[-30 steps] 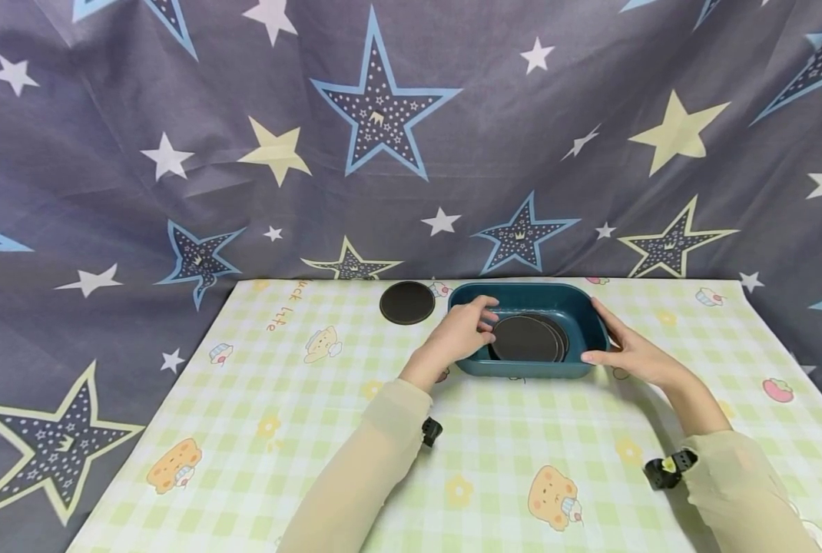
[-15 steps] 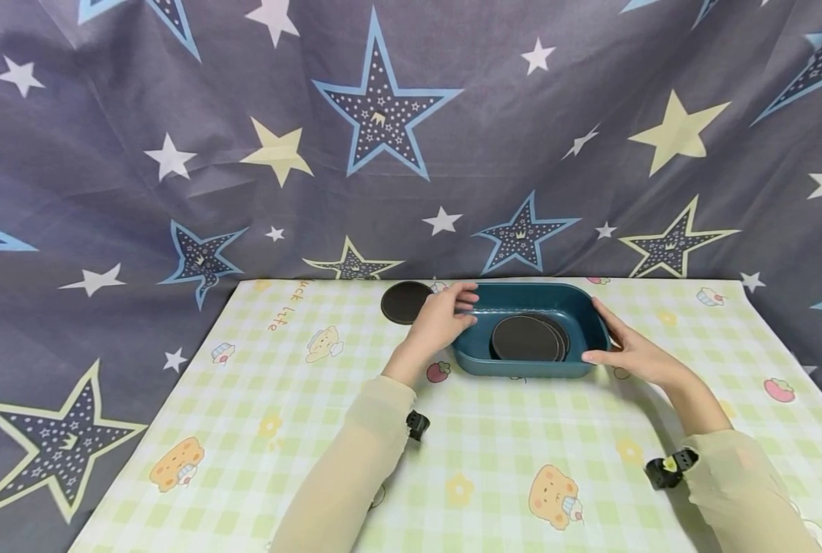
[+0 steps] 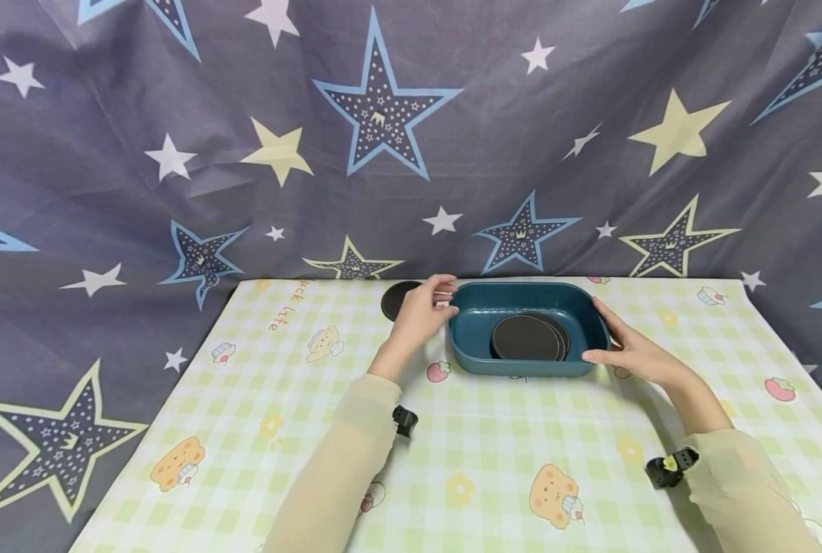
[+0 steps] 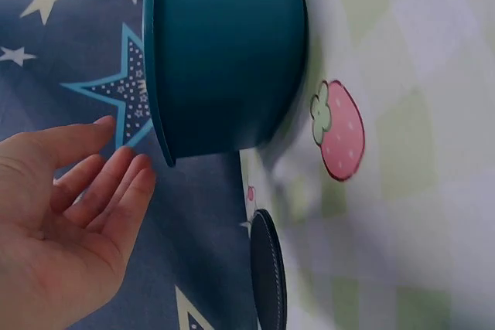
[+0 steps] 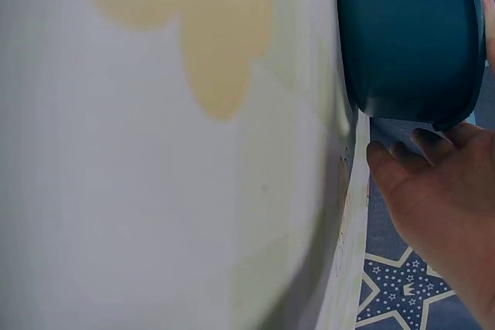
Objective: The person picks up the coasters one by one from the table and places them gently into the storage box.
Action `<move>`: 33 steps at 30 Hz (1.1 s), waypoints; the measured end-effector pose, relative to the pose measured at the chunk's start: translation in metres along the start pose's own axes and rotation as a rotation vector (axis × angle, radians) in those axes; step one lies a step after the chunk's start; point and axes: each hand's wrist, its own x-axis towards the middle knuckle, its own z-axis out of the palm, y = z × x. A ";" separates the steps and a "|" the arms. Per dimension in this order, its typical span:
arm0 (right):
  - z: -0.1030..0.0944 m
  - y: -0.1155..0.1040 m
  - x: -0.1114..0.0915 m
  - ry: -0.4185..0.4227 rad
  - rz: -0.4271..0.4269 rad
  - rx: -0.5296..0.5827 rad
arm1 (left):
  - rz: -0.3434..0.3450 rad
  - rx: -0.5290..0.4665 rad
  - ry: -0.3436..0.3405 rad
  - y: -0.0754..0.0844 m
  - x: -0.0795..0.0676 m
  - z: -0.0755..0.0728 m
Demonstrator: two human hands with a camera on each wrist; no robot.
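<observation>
A teal oblong box [image 3: 480, 367] with rounded corners stands at the back of the table. Inside it lie black round coasters [image 3: 525, 339], overlapping one another. My right hand [image 3: 638, 352] holds the box's right end, thumb at the near rim and fingers along the outer end wall. Just off the left end, my left hand [image 3: 415, 313] is raised with loosely bent fingers and nothing in its grasp. Another black coaster [image 3: 395, 300] lies on the table to the left, partly hidden behind that hand; its stitched edge shows in the left wrist view.
A green checked cloth [image 3: 300, 430] with cartoon prints covers the table. Behind the table's far edge hangs a dark grey curtain [image 3: 238, 84] with stars. Black wrist cameras [image 3: 404, 421] are strapped at both sleeves.
My left hand has come out from over the box and moved left, past its end to beside the loose coaster. The right hand stays on the box; the coasters inside lie unmoved.
</observation>
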 end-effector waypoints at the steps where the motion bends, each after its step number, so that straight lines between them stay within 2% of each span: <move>1: 0.000 0.000 0.000 0.000 -0.001 0.001 | 0.001 0.004 0.013 -0.002 0.000 -0.001; 6: -0.001 0.000 0.000 0.002 -0.001 0.000 | -0.012 0.022 0.063 -0.010 0.003 -0.005; 26: 0.000 -0.002 -0.001 0.003 0.006 -0.008 | -0.084 0.088 0.178 -0.040 0.008 -0.026; 33: 0.000 -0.001 -0.001 0.006 0.011 -0.006 | -0.141 0.044 0.196 -0.051 0.008 -0.031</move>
